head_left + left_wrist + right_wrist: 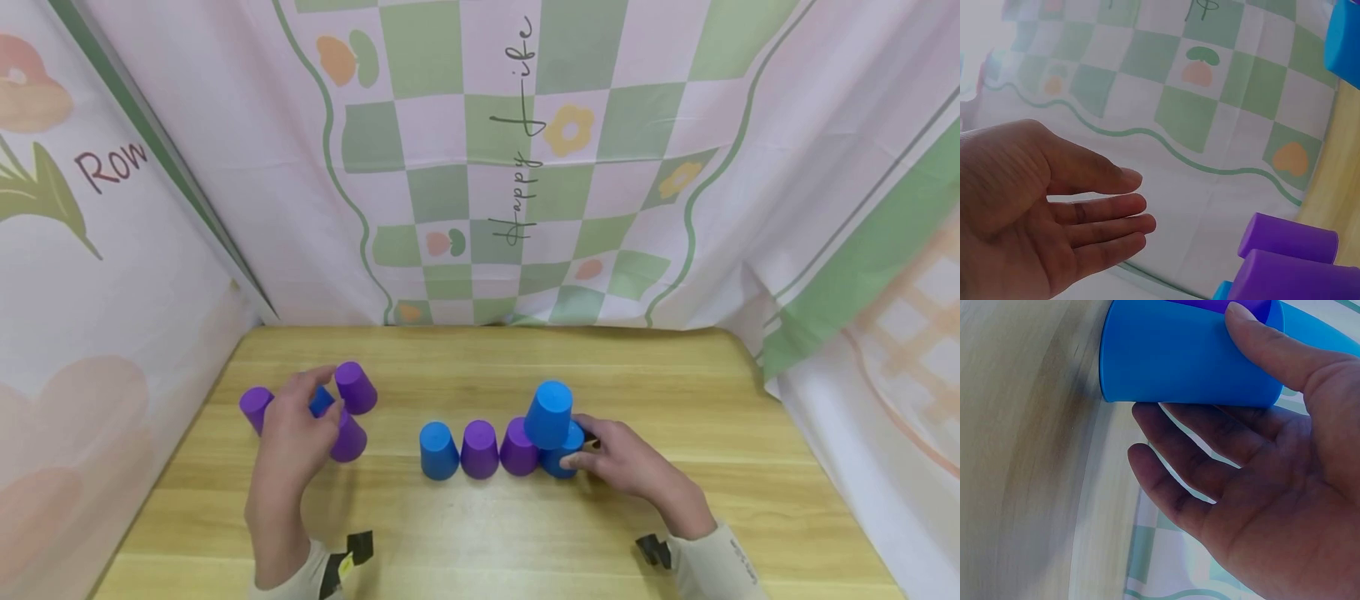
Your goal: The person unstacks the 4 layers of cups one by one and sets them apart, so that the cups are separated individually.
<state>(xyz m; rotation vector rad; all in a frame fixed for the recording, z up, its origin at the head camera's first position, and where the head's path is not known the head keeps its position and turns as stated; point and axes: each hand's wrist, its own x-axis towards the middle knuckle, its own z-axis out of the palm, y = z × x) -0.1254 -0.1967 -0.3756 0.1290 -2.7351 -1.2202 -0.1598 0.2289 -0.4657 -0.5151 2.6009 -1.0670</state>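
My right hand (626,458) has its thumb and fingers about the blue cup (1185,356) at the right end of an upside-down row. The thumb lies across its side and fingertips meet the lower edge in the right wrist view. Another blue cup (551,412) sits on top, over this one and the neighbouring purple cup (517,450). Above a separate group at left hovers my left hand (296,437), fingers extended and holding nothing in the left wrist view. Nearest it are a blue cup (321,402), partly hidden, and purple cups (347,437) on either side.
Leftward, the row continues with a purple cup (480,450) and a blue cup (438,451). Purple cups stand at the group's far left (256,407) and back (356,387). Printed curtains (502,167) hang behind the wooden table (465,542) and along both sides.
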